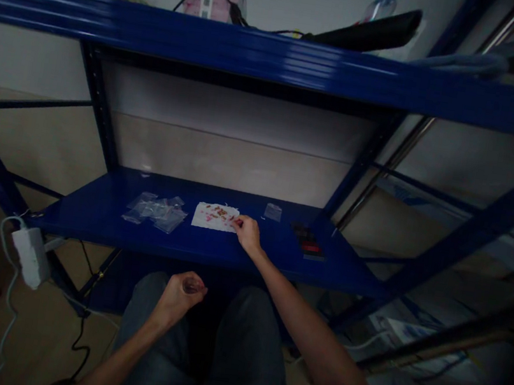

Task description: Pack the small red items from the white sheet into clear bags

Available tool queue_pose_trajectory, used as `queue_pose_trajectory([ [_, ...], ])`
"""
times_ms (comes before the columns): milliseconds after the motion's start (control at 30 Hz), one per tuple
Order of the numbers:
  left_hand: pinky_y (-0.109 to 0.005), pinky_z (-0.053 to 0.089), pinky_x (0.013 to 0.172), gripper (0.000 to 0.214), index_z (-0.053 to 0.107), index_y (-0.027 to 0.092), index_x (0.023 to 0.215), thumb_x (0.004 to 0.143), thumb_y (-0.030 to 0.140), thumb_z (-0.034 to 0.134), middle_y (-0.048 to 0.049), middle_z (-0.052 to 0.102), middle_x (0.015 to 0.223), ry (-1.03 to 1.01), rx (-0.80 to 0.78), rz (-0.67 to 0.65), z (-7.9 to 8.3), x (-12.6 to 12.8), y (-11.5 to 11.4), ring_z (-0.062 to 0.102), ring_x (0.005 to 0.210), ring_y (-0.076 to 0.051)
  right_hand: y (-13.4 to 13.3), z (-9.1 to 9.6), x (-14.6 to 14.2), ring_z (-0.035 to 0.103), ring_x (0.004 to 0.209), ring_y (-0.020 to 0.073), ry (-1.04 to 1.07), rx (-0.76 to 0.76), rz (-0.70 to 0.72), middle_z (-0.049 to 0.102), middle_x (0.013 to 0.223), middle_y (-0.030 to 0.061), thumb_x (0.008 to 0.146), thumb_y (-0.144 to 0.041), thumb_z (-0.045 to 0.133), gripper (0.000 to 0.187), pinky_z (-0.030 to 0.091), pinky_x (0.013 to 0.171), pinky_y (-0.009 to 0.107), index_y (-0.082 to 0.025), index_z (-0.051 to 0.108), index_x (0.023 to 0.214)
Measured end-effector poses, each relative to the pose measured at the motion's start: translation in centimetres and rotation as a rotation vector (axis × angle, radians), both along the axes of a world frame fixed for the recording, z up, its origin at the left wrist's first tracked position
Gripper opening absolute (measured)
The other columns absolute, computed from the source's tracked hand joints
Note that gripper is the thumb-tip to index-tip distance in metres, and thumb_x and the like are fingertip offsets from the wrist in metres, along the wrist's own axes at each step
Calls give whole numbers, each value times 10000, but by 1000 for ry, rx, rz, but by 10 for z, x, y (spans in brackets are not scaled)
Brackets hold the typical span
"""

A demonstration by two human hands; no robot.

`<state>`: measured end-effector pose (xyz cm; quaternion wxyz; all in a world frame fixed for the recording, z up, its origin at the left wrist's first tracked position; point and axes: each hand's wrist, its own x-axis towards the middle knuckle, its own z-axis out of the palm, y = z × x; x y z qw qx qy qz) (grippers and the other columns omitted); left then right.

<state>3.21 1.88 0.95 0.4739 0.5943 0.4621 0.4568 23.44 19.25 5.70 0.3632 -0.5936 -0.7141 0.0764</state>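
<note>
A white sheet (pixel 202 216) lies on the blue shelf board (pixel 229 249), with several small brown and pink pieces (pixel 219 214) scattered over it. At the sheet's right edge is my right hand (pixel 247 232), its thumb and fingertips pinched together. Whatever may be between those fingertips is too small to name. My left hand (pixel 178 295) hovers above my lap, in front of the shelf edge. Its fingers curl round into a ring, and a small pinkish, partly see-through thing shows in it that I cannot make out.
Left of the sheet lies a heap of clear plastic bags (pixel 157 211). A single clear bag (pixel 273 212) rests to its right, then a dark strip with red (pixel 308 241). A blue beam (pixel 211 44) crosses overhead. A white power strip (pixel 30 256) hangs at left.
</note>
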Motion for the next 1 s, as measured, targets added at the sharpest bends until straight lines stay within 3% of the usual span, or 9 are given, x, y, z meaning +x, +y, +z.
queue_pose_trajectory([
  [233,-236,447,621,172,610,156,753,703,280,719,-13,638,684,-8,10,54,1,-5,-8,596,652,-140,11,-22,0,648,739,182,-27,12,-5,718,812,56,771,-194,687,63,437,665,251,-198,741,803],
  [367,-241,457,657,175,623,155,853,730,262,687,-12,644,721,-61,44,37,5,-4,1,607,686,-140,14,-21,0,624,698,174,38,32,20,705,756,55,730,-163,680,57,438,680,258,-177,733,744],
  [533,-245,451,647,187,642,147,832,703,268,702,-11,641,698,-69,43,69,-3,-6,12,602,670,-143,8,-9,-2,607,683,175,129,72,21,701,757,62,747,-208,631,108,441,665,261,-149,721,753],
  [667,-241,440,616,167,643,148,768,670,260,718,-1,628,649,-35,31,121,-10,-11,14,587,623,-135,-23,0,-19,580,664,170,237,89,66,701,779,73,779,-284,619,184,433,633,263,-125,711,793],
  [833,-235,443,629,152,640,141,767,662,228,707,-8,636,678,-60,65,126,-5,-9,16,587,640,-132,-93,5,-52,518,637,141,325,-7,430,644,708,21,778,-334,683,170,396,606,252,-169,724,780],
  [1000,-217,425,587,131,635,120,766,686,214,680,-18,641,694,-104,78,55,-1,-3,12,577,628,-129,-137,0,-66,522,688,144,216,-93,612,588,656,4,779,-261,719,89,381,617,251,-192,722,723],
])
